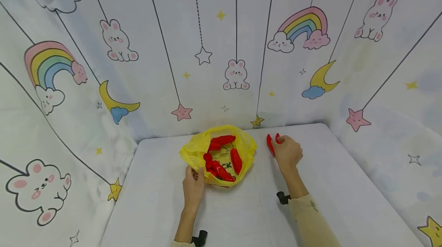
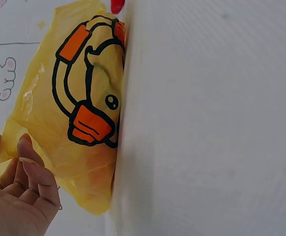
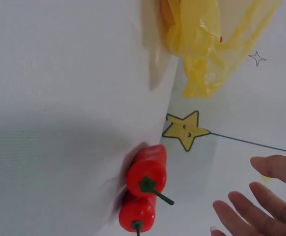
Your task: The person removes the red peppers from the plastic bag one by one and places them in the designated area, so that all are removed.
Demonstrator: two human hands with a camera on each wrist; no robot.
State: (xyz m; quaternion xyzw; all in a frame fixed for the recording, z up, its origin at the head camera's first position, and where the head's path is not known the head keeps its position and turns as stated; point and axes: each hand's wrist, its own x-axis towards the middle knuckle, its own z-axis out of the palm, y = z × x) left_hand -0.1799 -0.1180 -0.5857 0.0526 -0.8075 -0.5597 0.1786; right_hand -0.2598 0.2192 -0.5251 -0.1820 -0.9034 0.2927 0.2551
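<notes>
A yellow plastic bag (image 1: 193, 153) with a printed cartoon face (image 2: 96, 98) sits on the table, its mouth spread wide. Several red chili peppers (image 1: 236, 161) lie inside it. At the bag's near left edge, my left hand (image 1: 193, 187) pinches the thin plastic between thumb and fingers. To the right of the bag, two more red chili peppers (image 3: 147, 178) with green stems lie side by side on the table. My right hand (image 1: 289, 153) hovers at these two, its fingers (image 3: 248, 211) spread loosely and apart from them in the right wrist view.
The white-covered table (image 1: 241, 216) runs back to a white cloth wall (image 1: 155, 97) printed with rabbits, stars and rainbows, which also closes in both sides. A black wrist mount (image 1: 283, 198) shows at the right wrist, another (image 1: 200, 238) at the left.
</notes>
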